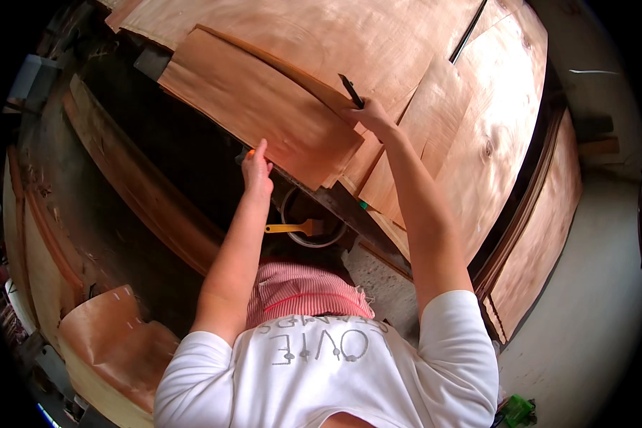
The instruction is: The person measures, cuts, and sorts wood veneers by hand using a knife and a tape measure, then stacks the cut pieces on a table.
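Observation:
My right hand (369, 118) is closed round a slim black tool (349, 91) with a slanted end, perhaps a cutter knife, pointing up and away to the left. It is at the right end of a thin brown wood veneer sheet (257, 107), whose far edge lifts and curls. That sheet lies on other veneers at the near edge of the stack. At its near edge is my left hand (258, 171), fingers mostly curled and one digit pointing up. A bit of orange (250, 153) shows beside those fingers; what it belongs to is hidden.
Large pale veneer sheets (506, 128) spread beyond and to the right. Below the near edge stands a round pot (314, 245), with a yellow-handled brush (285, 228) across it. A long curved board (135, 171) and a bent veneer piece (114, 328) are at left.

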Available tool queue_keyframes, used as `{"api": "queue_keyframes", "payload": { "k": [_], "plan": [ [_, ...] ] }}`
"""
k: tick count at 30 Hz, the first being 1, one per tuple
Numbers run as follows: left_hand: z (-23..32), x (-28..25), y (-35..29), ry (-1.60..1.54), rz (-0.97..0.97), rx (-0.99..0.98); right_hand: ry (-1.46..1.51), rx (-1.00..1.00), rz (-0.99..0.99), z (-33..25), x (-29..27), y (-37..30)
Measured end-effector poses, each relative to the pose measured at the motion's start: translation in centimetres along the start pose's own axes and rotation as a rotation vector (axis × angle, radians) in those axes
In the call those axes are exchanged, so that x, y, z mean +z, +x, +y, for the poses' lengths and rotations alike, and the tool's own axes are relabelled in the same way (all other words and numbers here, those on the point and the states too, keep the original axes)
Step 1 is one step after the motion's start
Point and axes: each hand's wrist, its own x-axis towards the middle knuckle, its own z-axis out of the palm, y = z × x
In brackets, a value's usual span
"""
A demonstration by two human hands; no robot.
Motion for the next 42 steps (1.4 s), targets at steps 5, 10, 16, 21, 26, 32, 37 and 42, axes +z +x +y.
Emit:
{"api": "queue_keyframes", "payload": {
  "k": [5,10,16,21,26,32,37,42],
  "plan": [
    [-0.7,-5.0,2.8,-0.001,0.016,0.163,0.113,0.184,-0.155,-4.1,2.2,-3.5],
    [-2.3,-6.1,0.2,-0.169,-0.097,0.243,0.605,0.279,-0.276,-1.6,3.8,-9.1],
    [-3.3,-7.9,-5.5,-0.078,-0.239,0.011,1.035,0.488,-0.304,1.7,5.3,-17.0],
    [-8.5,-7.6,-6.7,-0.093,-0.228,0.037,1.148,0.435,-0.375,3.6,6.4,-22.1],
    [-12.9,-9.7,-8.1,-0.271,-0.383,-0.021,0.994,0.244,-0.446,2.2,6.6,-27.5],
    [-14.8,-9.1,-16.1,-0.226,-0.480,0.197,0.740,-0.140,-0.452,6.4,5.7,-32.2],
    [-17.9,-10.7,-23.1,-0.439,-0.436,0.173,0.555,-0.281,-0.537,10.2,4.1,-37.1],
    [-21.3,-14.0,-29.3,-0.116,0.045,0.520,0.634,-0.120,-0.614,15.2,6.3,-41.6]
  ]
}}
